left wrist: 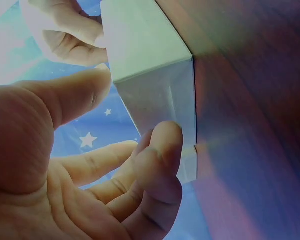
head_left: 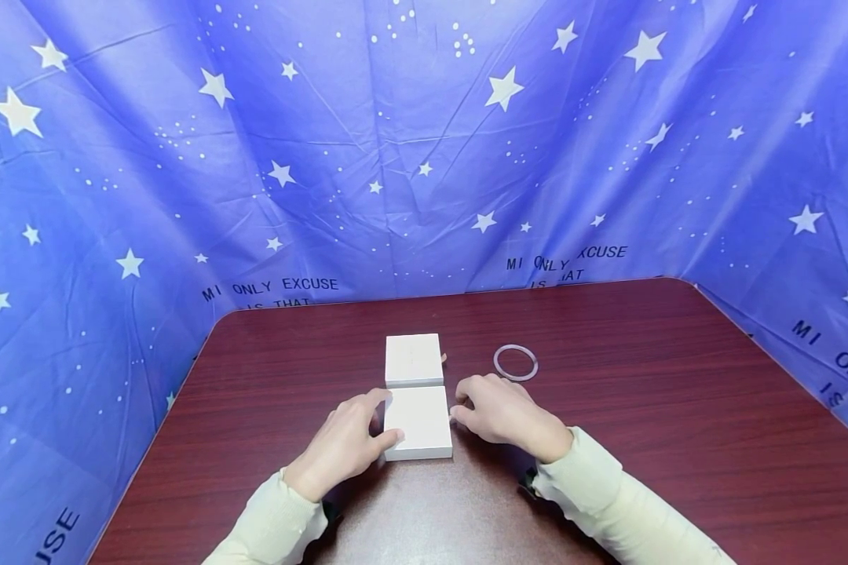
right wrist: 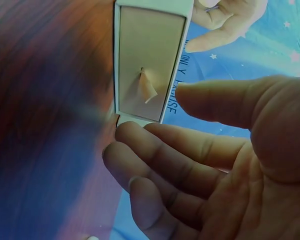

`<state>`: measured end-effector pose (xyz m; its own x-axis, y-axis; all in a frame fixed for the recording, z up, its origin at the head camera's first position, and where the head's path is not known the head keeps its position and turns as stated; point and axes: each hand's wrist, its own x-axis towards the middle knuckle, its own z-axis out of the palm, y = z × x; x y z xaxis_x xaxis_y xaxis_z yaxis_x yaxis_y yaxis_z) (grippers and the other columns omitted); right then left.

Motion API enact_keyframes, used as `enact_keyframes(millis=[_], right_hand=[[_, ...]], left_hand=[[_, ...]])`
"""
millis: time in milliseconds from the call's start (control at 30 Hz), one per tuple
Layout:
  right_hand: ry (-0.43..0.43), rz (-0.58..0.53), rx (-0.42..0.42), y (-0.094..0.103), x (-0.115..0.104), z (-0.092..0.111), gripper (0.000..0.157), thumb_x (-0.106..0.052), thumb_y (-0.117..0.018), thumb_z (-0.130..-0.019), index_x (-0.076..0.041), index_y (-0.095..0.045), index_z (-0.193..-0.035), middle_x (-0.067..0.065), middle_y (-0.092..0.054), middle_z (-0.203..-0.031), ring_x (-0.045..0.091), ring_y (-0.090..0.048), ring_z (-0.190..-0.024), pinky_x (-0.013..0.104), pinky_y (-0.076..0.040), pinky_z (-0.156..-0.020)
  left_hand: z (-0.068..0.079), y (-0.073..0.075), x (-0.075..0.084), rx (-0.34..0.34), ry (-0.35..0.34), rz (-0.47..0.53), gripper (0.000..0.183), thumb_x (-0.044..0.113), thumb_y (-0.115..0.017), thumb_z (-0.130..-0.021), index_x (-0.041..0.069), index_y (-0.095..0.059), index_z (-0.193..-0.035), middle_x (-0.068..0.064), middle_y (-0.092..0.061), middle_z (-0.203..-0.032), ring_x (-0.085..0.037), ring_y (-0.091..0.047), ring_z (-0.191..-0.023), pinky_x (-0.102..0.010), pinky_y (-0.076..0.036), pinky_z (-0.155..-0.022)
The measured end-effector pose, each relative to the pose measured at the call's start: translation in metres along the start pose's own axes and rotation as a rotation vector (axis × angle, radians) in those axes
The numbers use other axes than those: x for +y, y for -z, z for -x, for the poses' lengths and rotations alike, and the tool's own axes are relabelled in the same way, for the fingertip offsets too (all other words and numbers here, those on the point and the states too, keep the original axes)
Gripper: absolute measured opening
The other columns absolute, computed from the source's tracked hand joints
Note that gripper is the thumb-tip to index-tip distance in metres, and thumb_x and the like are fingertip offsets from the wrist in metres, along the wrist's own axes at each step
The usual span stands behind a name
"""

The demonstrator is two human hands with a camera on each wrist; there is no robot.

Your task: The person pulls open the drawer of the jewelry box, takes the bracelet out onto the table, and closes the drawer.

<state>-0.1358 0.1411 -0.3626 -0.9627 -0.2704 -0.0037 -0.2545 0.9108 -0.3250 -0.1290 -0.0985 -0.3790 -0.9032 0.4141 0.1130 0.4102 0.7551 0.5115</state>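
Two flat white boxes lie one behind the other, the near box (head_left: 418,420) close against the far box (head_left: 413,358). My left hand (head_left: 342,439) is at the near box's left side, thumb at its top edge and fingers loosely bent along the side. To the right of that box is my right hand (head_left: 505,412), its thumb and fingers apart with nothing between them. The right wrist view shows a recessed drawer front (right wrist: 132,47) with a short pale ribbon pull (right wrist: 148,91) hanging free. Another small pull tab (head_left: 444,359) sticks out from the far box.
A thin lilac ring (head_left: 516,346), like a bangle, lies behind my right hand. Everything rests on a dark red wooden table (head_left: 643,369) with rounded far corners. A blue curtain (head_left: 396,102) with stars and lettering hangs around its back and sides.
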Motion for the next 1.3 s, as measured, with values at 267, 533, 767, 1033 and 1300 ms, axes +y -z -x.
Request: enact_keyframes(millis=[267, 533, 767, 1033, 1300], right_hand=[[0.006, 0.006, -0.059, -0.001, -0.002, 0.001, 0.004, -0.028, -0.066, -0.085, -0.024, -0.068, -0.083, -0.011, -0.059, -0.073, 0.011, -0.054, -0.065, 0.038, -0.043, -0.057], [0.039, 0.008, -0.068, -0.004, -0.003, 0.001, 0.011, -0.026, -0.066, -0.086, -0.026, -0.065, -0.075, -0.012, -0.056, -0.068, 0.010, -0.052, -0.061, 0.035, -0.041, -0.054], [0.061, 0.010, -0.062, -0.007, -0.002, 0.000, 0.018, -0.023, -0.065, -0.086, -0.025, -0.062, -0.069, -0.010, -0.053, -0.064, 0.011, -0.050, -0.059, 0.036, -0.040, -0.053], [0.076, 0.028, -0.031, -0.011, -0.002, -0.002, 0.029, -0.015, -0.059, -0.085, -0.026, -0.050, -0.059, -0.009, -0.047, -0.056, 0.010, -0.047, -0.054, 0.034, -0.039, -0.050], [0.087, 0.025, 0.012, -0.014, -0.002, -0.003, 0.030, -0.012, -0.056, -0.083, -0.023, -0.046, -0.058, -0.009, -0.041, -0.053, 0.009, -0.045, -0.053, 0.032, -0.037, -0.048]], left_hand=[[0.000, -0.001, 0.000, -0.018, -0.010, -0.016, 0.049, 0.029, -0.074, -0.082, 0.006, -0.056, -0.121, 0.003, -0.053, -0.076, -0.013, -0.050, -0.068, -0.033, -0.042, -0.062], [0.000, -0.002, 0.000, -0.021, -0.027, -0.019, 0.045, 0.028, -0.074, -0.083, 0.006, -0.057, -0.118, 0.004, -0.052, -0.074, -0.011, -0.049, -0.066, -0.032, -0.041, -0.061], [-0.001, -0.003, 0.000, -0.021, -0.055, -0.008, 0.031, 0.027, -0.073, -0.083, 0.011, -0.056, -0.103, 0.006, -0.051, -0.069, -0.009, -0.046, -0.060, -0.028, -0.039, -0.056], [-0.001, -0.004, 0.000, -0.024, -0.085, -0.003, 0.025, 0.025, -0.073, -0.084, 0.014, -0.053, -0.095, 0.003, -0.051, -0.068, -0.008, -0.044, -0.058, -0.026, -0.038, -0.054], [-0.001, -0.005, 0.000, -0.028, -0.087, -0.006, 0.025, 0.025, -0.072, -0.084, 0.013, -0.054, -0.096, 0.002, -0.051, -0.070, -0.008, -0.044, -0.059, -0.026, -0.038, -0.054]])
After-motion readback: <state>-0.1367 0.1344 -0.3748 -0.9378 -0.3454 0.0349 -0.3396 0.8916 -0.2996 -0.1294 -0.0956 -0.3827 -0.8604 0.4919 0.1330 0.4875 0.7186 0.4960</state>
